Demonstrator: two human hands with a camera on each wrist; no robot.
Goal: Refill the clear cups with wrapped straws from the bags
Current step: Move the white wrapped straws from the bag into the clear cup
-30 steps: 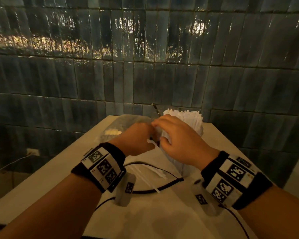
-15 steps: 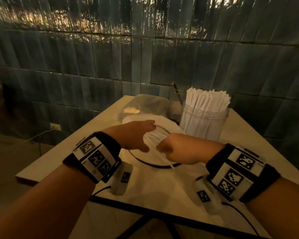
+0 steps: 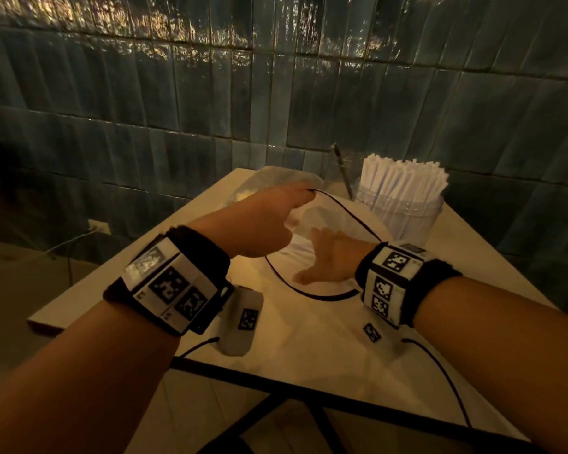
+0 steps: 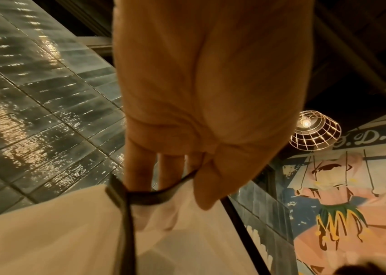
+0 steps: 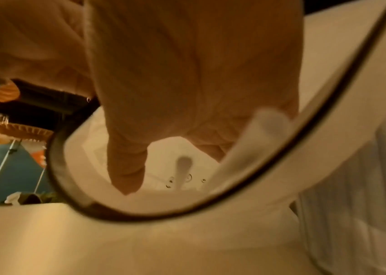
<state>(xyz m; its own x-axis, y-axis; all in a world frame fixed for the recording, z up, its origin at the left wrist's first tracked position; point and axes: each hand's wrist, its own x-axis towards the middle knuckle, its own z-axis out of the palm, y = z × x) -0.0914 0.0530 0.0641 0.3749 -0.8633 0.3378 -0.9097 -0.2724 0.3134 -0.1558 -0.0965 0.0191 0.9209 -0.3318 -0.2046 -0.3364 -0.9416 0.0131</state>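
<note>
A clear cup (image 3: 404, 214) packed with upright wrapped straws (image 3: 404, 178) stands at the table's back right. In front of it lies a clear bag (image 3: 309, 335) with a black rim (image 3: 312, 294). My left hand (image 3: 304, 194) pinches that rim (image 4: 163, 195) and lifts it, holding the mouth wide. My right hand (image 3: 322, 247) reaches into the mouth, thumb (image 5: 126, 167) spread to the side, fingers over the white straws (image 3: 294, 250) inside. One straw end (image 5: 267, 122) shows beside those fingers; whether they grip it is hidden.
A second crumpled clear bag (image 3: 269, 181) lies at the table's back left. A dark thin rod (image 3: 343, 172) leans up behind the cup. The pale table (image 3: 138, 286) stands against a dark tiled wall (image 3: 210, 109); its left and near edges drop to the floor.
My right hand left the cup, came back to the bag and now reaches inside it. My left hand has raised the bag's rim higher and farther back.
</note>
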